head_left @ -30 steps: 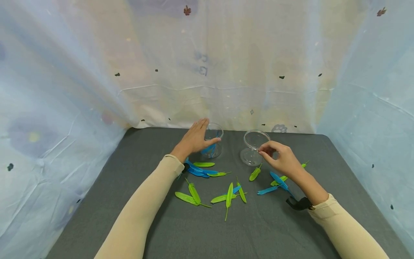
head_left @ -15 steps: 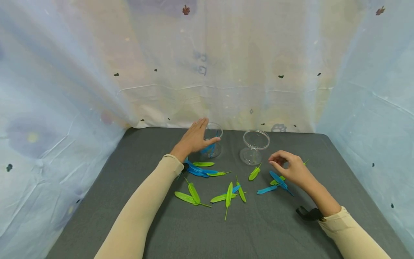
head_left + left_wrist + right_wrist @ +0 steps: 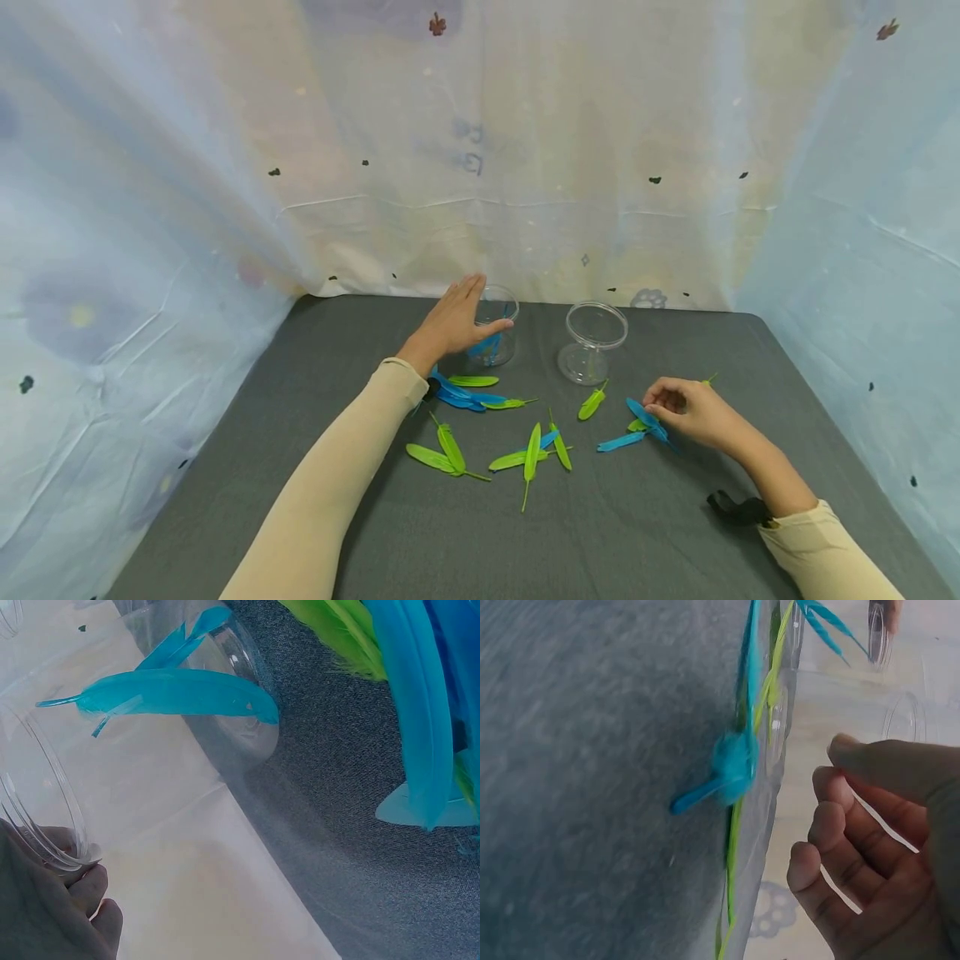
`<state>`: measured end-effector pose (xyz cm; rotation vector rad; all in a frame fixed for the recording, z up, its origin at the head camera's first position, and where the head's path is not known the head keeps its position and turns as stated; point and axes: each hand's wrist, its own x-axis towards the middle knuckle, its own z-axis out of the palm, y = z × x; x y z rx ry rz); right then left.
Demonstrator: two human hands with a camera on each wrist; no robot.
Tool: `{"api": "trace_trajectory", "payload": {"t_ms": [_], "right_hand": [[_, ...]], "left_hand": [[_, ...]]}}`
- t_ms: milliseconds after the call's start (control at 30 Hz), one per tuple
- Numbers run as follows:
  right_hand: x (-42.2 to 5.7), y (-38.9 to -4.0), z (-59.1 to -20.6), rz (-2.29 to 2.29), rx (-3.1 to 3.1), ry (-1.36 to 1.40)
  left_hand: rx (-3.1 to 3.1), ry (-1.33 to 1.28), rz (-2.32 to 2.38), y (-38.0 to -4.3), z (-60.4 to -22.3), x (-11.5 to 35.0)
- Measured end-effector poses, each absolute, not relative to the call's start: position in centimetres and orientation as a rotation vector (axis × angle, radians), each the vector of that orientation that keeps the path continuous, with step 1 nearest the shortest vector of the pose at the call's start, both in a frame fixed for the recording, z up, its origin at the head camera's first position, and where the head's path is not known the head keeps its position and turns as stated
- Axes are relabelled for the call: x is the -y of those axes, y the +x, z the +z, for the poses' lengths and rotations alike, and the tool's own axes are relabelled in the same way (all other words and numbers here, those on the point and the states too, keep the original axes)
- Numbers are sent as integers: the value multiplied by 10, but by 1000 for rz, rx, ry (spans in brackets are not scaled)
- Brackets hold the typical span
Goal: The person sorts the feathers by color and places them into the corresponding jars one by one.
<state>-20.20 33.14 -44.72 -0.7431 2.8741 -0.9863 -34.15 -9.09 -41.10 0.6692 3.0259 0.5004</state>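
Note:
My left hand [image 3: 448, 322] is at a clear jar [image 3: 497, 357], its thumb across the near side and the other fingers behind. The left wrist view shows curled fingers [image 3: 90, 889] at the jar's rim, and blue feathers [image 3: 180, 694] inside. My right hand [image 3: 697, 412] hovers beside a small group of feathers, with a blue feather [image 3: 637, 409] nearest its fingertips and a green feather [image 3: 637, 426] partly beneath. In the right wrist view, the right hand's fingers [image 3: 829, 825] are loosely bent, hold nothing and stand apart from the feathers.
A second clear jar [image 3: 583, 367] stands right of the first, with no feathers visible inside. Green feathers [image 3: 447, 450] and blue feathers [image 3: 459, 395] lie scattered on the dark cloth-covered table [image 3: 585, 533]. A patterned curtain [image 3: 555, 167] hangs behind and at both sides.
My right hand has let go of the second jar's rim and moved right and nearer, down towards the blue and green feathers. The left hand has stayed at its jar.

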Motion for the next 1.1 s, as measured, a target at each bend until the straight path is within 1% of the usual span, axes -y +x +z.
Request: {"api": "trace_trajectory", "payload": {"t_ms": [600,1100], "right_hand": [[-355,-199,-466,-1083,-2633,-820],[-354,-199,-467,-1096,-2599,-744]], "left_hand": [[-3026,671,492,-343,-412,91],[-3034,677,506,-344,-413,91]]}}
